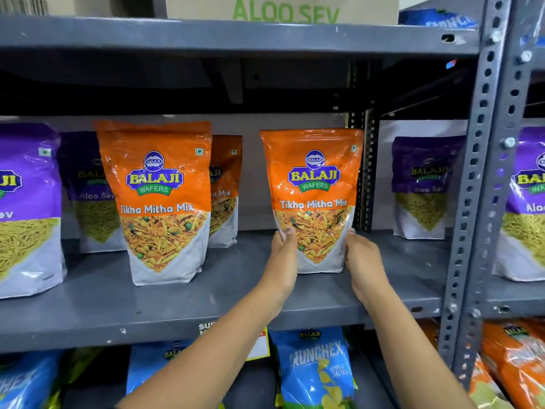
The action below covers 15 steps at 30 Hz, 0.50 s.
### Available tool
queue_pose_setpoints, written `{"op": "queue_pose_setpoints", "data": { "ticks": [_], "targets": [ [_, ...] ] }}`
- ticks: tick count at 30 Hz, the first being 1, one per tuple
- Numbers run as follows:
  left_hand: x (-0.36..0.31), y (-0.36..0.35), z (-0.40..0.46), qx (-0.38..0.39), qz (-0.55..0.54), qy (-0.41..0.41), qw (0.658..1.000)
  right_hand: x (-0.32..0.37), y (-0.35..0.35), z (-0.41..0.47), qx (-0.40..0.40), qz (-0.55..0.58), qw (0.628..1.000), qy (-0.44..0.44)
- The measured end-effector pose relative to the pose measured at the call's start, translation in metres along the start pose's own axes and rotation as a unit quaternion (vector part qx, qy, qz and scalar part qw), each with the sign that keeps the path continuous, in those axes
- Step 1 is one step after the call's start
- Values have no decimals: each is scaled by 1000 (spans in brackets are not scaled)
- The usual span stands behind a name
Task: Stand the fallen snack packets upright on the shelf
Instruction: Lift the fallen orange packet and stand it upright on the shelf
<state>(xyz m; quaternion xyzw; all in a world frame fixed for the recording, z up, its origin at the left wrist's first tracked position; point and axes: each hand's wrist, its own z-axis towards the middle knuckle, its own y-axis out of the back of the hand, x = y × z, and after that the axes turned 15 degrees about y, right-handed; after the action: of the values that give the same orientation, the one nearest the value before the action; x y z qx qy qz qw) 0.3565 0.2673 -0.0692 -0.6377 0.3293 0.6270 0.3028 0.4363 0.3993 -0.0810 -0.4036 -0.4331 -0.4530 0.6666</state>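
two hands are on one orange packet [312,199] at the right of the grey shelf [182,302]. the left hand [284,256] holds its lower left edge, thumb across the front and fingers out of sight behind; the right hand [364,261] presses flat along the lower right edge, thumb tip just showing at the front. so each grip is closed lightly on the packet's sides – not a tight squeeze as far as can be seen. the packet stands upright, its base on the shelf, front label facing out, close to the dark upright post [364,172] at the back.

further left stands a second orange packet [159,202], upright and leaning a touch, with a third orange one [225,190] half hidden behind it. purple packets stand around them – a big one [26,208] at the far left edge, another [91,190] behind it, and one [420,187] to the right of the held packet, well apart from it. all of these are upright.

below, blue packets [317,367] fill the lower shelf, and a cardboard box [283,8] with green lettering sits on the shelf above.
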Motion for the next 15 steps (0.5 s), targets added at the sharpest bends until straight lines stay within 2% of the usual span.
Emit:
{"op": "queue_pose_setpoints", "data": {
  "ticks": [5, 9, 15],
  "targets": [
    [2, -16, 6, 23, -6, -6, 1000, -4, 4, -3, -43, 7, 998, 40],
    [6, -15, 12, 38, 5, -14, 999, -1, 6, -6, -45, 27, 997, 65],
    [7, -16, 15, 12, 8, 3, 1000, -2, 5, -7, -56, 40, 994, 80]
  ]
}}
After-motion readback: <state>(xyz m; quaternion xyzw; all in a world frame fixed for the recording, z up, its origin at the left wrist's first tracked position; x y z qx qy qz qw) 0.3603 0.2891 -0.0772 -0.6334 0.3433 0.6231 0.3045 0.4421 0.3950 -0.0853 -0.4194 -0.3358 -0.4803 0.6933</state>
